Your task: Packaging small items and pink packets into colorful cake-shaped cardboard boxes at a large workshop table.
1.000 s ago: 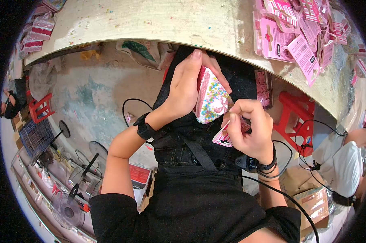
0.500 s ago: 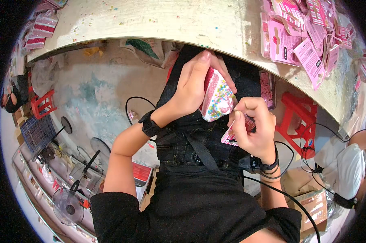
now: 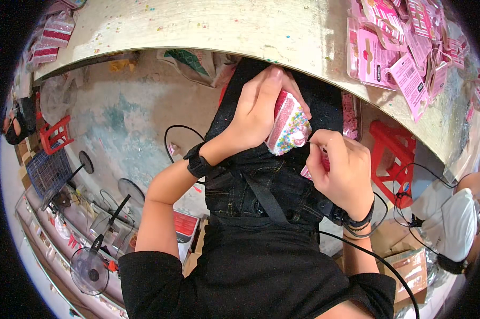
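Observation:
My left hand (image 3: 255, 112) wraps round a toy cake slice (image 3: 290, 127), pink on its side, with white icing and coloured sprinkles on top. It is held above my lap, close to the table's front edge. At the slice's near right end, beside a pale icing swirl, my right hand (image 3: 345, 169) is closed with thumb and forefinger pinched. A small pink card tag (image 3: 307, 172) shows under those fingers, mostly hidden by the hand. What lies right at the fingertips is too small to make out.
Pink carded packages (image 3: 375, 56) are piled on the pale table (image 3: 224, 26) at right. More wrapped cake slices (image 3: 56, 33) lie at the far left. A red stool (image 3: 386, 154) stands right of my legs, a black cable (image 3: 375, 255) runs past my right arm, and fans (image 3: 94, 274) stand at left.
My right hand has shifted slightly right and turned, covering more of the pink card tag. The cake slice has tilted a little and moved slightly right in my left hand.

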A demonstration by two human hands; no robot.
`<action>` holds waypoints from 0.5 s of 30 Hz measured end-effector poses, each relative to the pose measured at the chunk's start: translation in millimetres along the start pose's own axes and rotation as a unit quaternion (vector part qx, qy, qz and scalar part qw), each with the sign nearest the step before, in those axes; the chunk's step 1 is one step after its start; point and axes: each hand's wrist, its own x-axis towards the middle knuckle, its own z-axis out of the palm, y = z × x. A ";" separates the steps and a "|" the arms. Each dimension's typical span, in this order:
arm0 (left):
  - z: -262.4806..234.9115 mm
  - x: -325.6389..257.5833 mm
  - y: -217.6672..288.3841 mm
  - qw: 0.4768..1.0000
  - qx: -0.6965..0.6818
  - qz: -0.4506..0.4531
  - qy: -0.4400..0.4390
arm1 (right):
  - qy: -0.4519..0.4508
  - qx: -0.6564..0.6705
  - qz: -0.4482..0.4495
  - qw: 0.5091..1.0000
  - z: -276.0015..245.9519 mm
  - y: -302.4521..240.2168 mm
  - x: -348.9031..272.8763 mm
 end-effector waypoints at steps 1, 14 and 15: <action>-0.1 0.2 0.1 1.000 -0.003 -0.005 -0.004 | -0.007 -0.012 -0.004 1.000 -2.3 -1.4 1.5; 0.3 -0.1 -3.7 0.997 0.069 -0.019 -0.013 | -0.084 -0.042 0.076 0.993 -12.6 -14.3 6.5; 0.5 -0.5 -4.3 0.997 0.073 -0.017 -0.013 | -0.081 -0.020 0.090 0.992 -11.9 -13.7 5.4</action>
